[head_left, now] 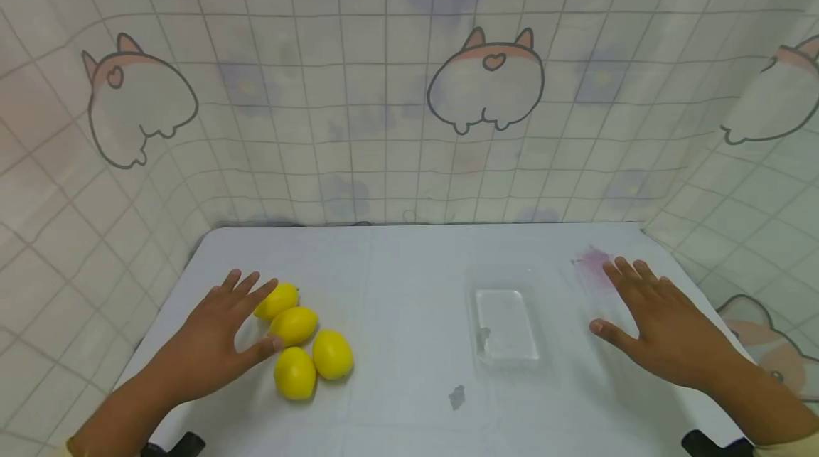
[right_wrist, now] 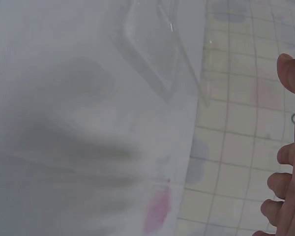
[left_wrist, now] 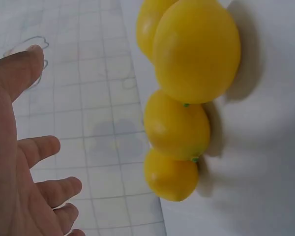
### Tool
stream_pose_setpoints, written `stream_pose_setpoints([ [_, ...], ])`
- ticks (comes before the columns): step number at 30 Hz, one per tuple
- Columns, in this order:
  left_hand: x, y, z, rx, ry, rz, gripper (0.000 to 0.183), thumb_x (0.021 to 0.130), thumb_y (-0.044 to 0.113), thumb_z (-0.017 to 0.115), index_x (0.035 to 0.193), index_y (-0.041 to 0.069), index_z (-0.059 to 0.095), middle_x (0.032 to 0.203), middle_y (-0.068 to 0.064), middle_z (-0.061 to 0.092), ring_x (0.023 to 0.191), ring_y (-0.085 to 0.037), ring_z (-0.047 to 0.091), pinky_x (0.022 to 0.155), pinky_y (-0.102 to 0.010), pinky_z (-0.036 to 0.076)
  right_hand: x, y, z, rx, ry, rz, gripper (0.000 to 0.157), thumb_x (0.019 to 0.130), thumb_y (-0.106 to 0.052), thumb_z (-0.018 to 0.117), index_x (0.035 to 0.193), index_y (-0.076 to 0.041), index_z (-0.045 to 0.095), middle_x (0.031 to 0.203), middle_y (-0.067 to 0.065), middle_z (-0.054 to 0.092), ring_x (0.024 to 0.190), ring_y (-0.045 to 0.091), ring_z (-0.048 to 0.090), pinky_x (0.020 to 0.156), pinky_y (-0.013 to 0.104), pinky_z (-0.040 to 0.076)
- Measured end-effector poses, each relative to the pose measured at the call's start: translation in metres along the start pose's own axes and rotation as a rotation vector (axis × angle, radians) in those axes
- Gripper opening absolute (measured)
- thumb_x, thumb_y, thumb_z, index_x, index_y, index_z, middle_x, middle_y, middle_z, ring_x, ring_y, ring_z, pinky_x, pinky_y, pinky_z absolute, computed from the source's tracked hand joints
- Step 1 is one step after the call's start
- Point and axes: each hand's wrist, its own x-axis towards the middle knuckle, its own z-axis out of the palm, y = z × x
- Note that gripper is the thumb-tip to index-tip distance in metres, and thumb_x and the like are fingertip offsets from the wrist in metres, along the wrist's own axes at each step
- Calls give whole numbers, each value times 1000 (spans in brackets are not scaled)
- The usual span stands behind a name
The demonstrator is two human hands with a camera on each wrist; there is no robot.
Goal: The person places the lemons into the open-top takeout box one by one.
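Note:
Several yellow lemons point(head_left: 295, 374) lie in a loose cluster on the left half of the white table. In the left wrist view the lemons point(left_wrist: 196, 51) line up along the table, with small green tips showing on two of them. My left hand point(head_left: 217, 343) hovers beside and partly over the cluster, fingers spread and holding nothing. On the right half sits a clear plastic tray point(head_left: 507, 325), seen also as a clear tray edge point(right_wrist: 152, 73) in the right wrist view. My right hand point(head_left: 672, 332) is held to the right of the tray, fingers extended, with nothing in it.
The white tabletop point(head_left: 397, 286) has a pink stain point(head_left: 593, 261) near the right hand and a small grey patch point(head_left: 457, 397) near the front. Behind and at the sides hangs a checked curtain point(head_left: 377, 87) with cartoon animal prints.

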Motion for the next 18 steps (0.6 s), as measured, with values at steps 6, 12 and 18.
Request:
stream_pose_setpoints([
  [6,-9,-3,9,-25,12,-34,84,90,66,66,155,17,44,161,-18,36,151,-47,19,111,-74,21,2,-5,9,19,-9,-5,95,100,-57,57,164,-5,10,167,23,18,154,44,6,122,56,-2],
  [12,-17,-3,20,-40,30,-66,83,89,70,65,151,18,49,155,-15,46,143,-45,35,105,-74,31,5,-10,18,34,-21,-12,95,100,-59,56,164,-5,11,165,26,19,153,45,7,121,60,2],
  [18,-21,-1,28,-54,21,-113,85,85,72,67,149,17,52,150,-11,51,137,-42,44,105,-70,37,4,-14,24,52,-18,-4,94,99,-60,56,164,-6,14,166,23,20,153,44,11,123,55,0],
])
